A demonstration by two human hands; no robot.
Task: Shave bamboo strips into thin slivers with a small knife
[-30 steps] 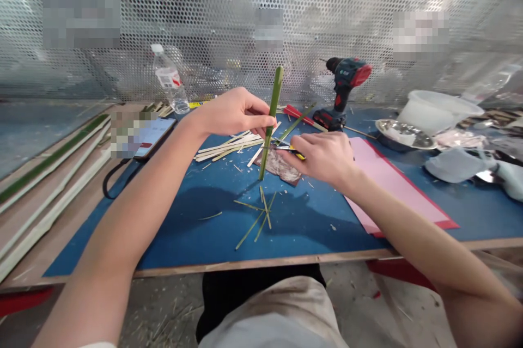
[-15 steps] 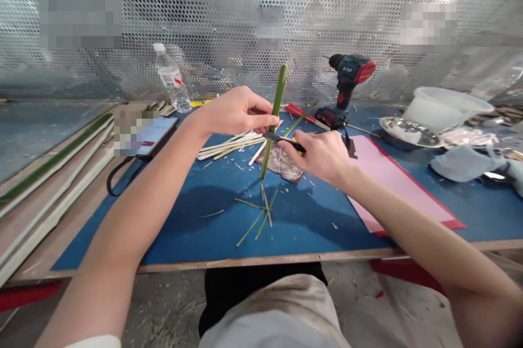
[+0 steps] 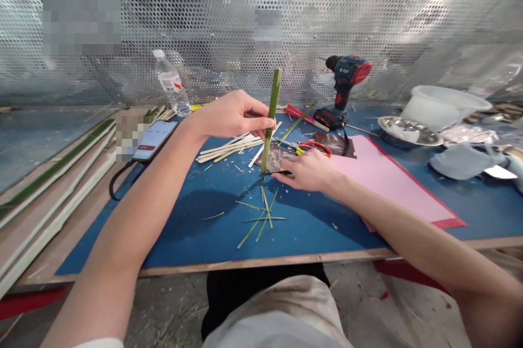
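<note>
My left hand (image 3: 235,115) pinches a green bamboo stick (image 3: 270,117) that stands upright with its lower end on the blue mat (image 3: 196,212). My right hand (image 3: 307,170) is closed on a small knife, its blade (image 3: 273,172) low against the foot of the stick. Thin green bamboo slivers (image 3: 261,216) lie on the mat in front of the stick. Pale split bamboo strips (image 3: 229,147) lie behind it.
A cordless drill (image 3: 343,84) stands at the back, with red-handled scissors (image 3: 314,146) and a pink sheet (image 3: 379,174) to the right. A phone (image 3: 154,133), a water bottle (image 3: 169,81), long bamboo slats (image 3: 44,179), a metal dish (image 3: 406,133) and a white tub (image 3: 443,105) surround the mat.
My right hand slid the knife down along the stick, from mid-height to its foot. One more green sliver now lies on the mat. The left hand kept holding the stick.
</note>
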